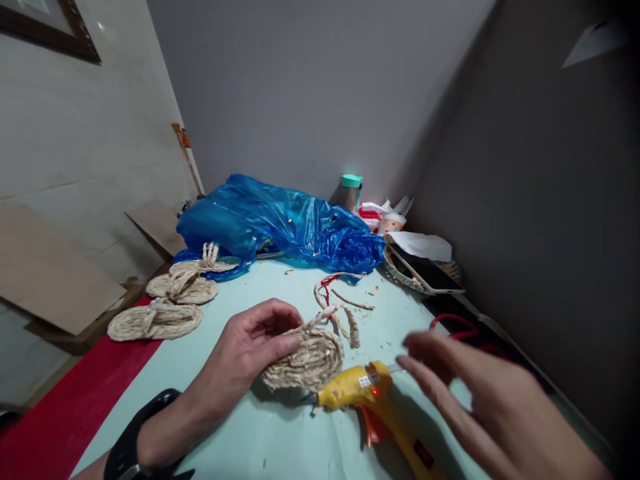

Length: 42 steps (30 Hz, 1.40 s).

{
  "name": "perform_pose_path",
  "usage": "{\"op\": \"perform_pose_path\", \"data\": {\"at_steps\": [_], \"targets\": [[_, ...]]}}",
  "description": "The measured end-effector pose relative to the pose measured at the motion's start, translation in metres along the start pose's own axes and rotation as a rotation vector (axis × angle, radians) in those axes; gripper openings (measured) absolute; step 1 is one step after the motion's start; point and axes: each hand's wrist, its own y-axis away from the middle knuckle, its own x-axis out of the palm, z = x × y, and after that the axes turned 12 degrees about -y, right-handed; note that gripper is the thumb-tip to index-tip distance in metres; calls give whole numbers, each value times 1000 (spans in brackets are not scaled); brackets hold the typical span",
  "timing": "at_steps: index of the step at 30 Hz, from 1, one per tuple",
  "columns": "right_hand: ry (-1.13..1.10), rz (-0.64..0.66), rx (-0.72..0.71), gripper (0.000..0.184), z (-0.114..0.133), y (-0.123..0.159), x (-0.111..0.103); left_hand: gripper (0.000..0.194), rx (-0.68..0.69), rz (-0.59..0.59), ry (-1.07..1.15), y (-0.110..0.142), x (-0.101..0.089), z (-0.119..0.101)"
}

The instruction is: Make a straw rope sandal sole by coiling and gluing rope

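Note:
My left hand point(263, 337) grips an oval coil of braided straw point(313, 360), with the thumb on top and the fingers behind it. A loose braid end point(320, 317) sticks up from the coil's far edge. In front of the coil lies a yellow glue gun point(355, 387) with a lit red light, its nozzle pointing left. My right hand point(480, 393) is beside the rear of the gun, close to its clear glue stick point(395, 368). Its thumb and forefinger look parted, slightly blurred, with nothing visible between them.
Several straw sandals point(155, 322) lie at the left. A blue plastic bag point(280, 213) spreads across the back. Straw braid scraps point(353, 327) lie beyond the coil. Red-handled scissors point(455, 323) and a basket with a tablet point(425, 267) are at the right, near a thermos point(350, 193).

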Motion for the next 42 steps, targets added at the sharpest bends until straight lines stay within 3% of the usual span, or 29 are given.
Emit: {"op": "perform_pose_path", "data": {"at_steps": [2,8,12,20,25,35,42], "targets": [[0,-144,-182,34,10,-15,-6,9,-16,52,-16,1,2,-1],[-233,133,-437,30,19,-50,12,8,-62,122,-30,-1,5,3],[-279,92,-563,31,6,-49,22,14,-66,86,0,-2,5,7],[-128,-15,-608,24,5,-46,19,20,-169,100,84,-3,5,10],[-45,-78,-617,18,5,-45,19,21,-144,117,8,-5,4,11],[76,-57,-701,22,5,-45,21,25,-27,9,-158,-5,5,14],[103,-49,-711,27,3,-41,26,23,-65,-7,-193,-8,6,15]]}}
